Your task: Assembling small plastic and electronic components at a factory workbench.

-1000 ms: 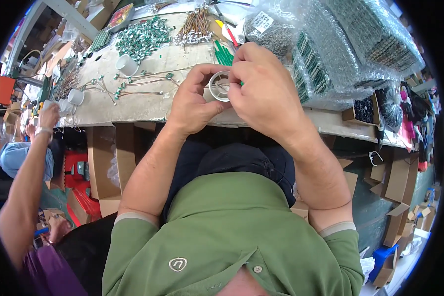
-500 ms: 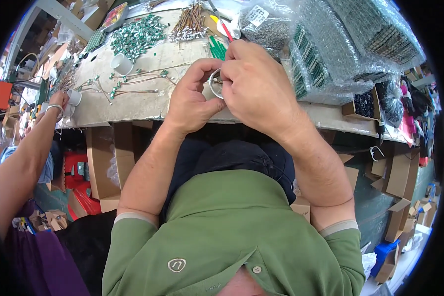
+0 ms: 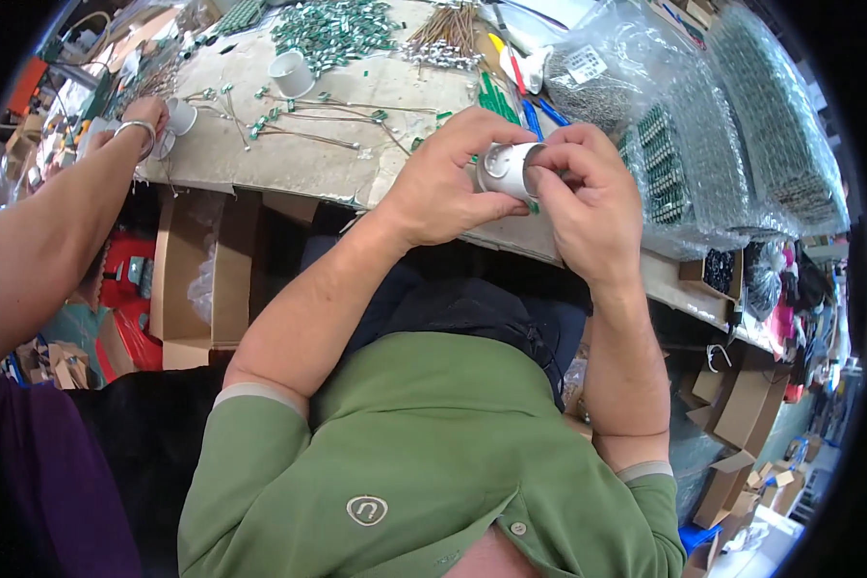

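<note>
White cup (image 3: 513,177) turns side-on, above the tabletop (image 3: 284,166).
Its mouth no longer faces us, exposing outer wall. Left hand (image 3: 450,183) clamps it; right hand (image 3: 595,188) touches its right end, pinching or not, we can't tell.

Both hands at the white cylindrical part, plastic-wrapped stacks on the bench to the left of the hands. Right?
Wrong side: the head view shows the plastic-wrapped stacks to the right. The left hand and right hand are indeed at the white cylindrical part.
</note>
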### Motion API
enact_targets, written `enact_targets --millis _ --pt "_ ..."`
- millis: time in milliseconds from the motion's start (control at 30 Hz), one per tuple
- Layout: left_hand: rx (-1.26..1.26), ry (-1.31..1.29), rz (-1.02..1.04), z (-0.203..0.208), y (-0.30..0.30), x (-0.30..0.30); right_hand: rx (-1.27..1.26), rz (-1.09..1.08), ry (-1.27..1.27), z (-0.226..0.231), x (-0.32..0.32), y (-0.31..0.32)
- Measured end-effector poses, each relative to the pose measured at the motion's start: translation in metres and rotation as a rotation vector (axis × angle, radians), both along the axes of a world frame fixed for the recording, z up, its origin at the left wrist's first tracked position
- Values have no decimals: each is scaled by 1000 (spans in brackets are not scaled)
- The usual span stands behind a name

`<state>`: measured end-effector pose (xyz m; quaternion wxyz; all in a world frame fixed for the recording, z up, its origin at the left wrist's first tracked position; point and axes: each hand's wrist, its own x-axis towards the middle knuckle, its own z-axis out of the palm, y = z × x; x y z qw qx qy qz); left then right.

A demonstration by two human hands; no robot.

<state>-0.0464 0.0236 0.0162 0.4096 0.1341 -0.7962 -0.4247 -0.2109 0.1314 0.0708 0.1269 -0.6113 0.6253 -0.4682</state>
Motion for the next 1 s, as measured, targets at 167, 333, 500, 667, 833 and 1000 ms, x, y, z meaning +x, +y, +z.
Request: enact_targets --millis 167,333,500,667,833,1000 --pt "290 75 -100 -3 3 3 -15 -15 -93 1 6 3" --pt "327 168 -68 -13 5 4 -131 -32 3 0 20 0" --pt "392 246 -143 -12 7 1 -192 -53 -22 -7 19 5" --pt "598 342 -236 -15 12 9 -263 -48 65 -9 31 0" --pt "724 355 -272 -27 8 10 -269 -93 169 -15 32 -7" --pt "743 327 -250 -28 8 6 -239 -112 263 -16 26 -9"
